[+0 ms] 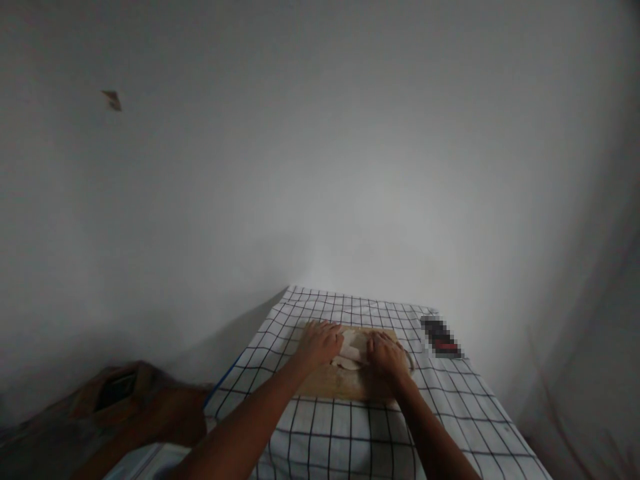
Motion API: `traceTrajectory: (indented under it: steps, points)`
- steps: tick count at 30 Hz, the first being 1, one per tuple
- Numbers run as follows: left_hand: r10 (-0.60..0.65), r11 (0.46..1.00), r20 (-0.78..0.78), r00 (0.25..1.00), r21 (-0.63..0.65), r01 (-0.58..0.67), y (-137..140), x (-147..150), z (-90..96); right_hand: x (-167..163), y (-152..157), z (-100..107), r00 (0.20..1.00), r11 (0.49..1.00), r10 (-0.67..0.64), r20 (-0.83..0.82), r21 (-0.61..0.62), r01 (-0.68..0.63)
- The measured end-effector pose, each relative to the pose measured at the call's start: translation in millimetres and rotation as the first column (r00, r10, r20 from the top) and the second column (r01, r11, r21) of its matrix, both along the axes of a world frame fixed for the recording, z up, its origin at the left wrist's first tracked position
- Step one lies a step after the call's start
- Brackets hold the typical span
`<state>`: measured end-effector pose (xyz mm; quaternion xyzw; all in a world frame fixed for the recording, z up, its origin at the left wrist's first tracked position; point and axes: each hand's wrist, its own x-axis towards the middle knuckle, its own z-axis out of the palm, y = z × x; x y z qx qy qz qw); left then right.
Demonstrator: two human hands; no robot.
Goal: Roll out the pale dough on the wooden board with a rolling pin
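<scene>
Dough (354, 337), pale and flattened, lay on a wooden board (323, 388), in the gap between both hands. Light bar, looked like a rolling pin (356, 354), crossed it; ends hidden under the hands. Left hand (320, 343) was palm down, fingers together and bent over at the left end of the bar. Right hand (386, 352) was palm down at the other end, fingers curled. Couldn't tell whether either gripped the bar or only pressed on it. Hands stood apart and covered the dough's sides; forearms came in from below, blocking parts of the cloth.

Board sat on a white tablecloth (335, 430) with dark grid lines. Right of the board, well clear of the right hand, was a dark pixelated item (440, 337) with some red; couldn't identify. Far side: plain pale wall (320, 147), brown patch (113, 101) upper left. Lower left: brown object (117, 392), too dim to name.
</scene>
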<state>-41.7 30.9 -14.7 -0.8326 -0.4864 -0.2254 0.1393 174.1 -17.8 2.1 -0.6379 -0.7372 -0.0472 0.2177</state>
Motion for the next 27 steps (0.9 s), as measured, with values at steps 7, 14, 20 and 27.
traceTrajectory:
  steps: [7,14,20,27]
  points:
    - [-0.026,0.999,0.036,0.999,0.035,0.025,-8,-1,2.8,-1,-8,0,1.0,1.0,0.001,0.006,-0.012,-0.001]
    - [-0.134,0.991,0.089,0.987,0.037,0.131,-30,-10,10.8,-18,-38,-11,0.997,0.996,-0.077,0.026,0.041,0.076]
    - [-0.144,0.989,0.115,0.983,-0.012,0.147,-44,-24,3.9,-35,-64,-21,0.995,0.991,-0.098,0.017,0.089,0.096]
    - [-0.118,0.992,0.108,0.987,-0.029,0.122,-53,-30,-1.6,-38,-68,-25,0.997,0.991,-0.082,-0.004,0.11,0.082]
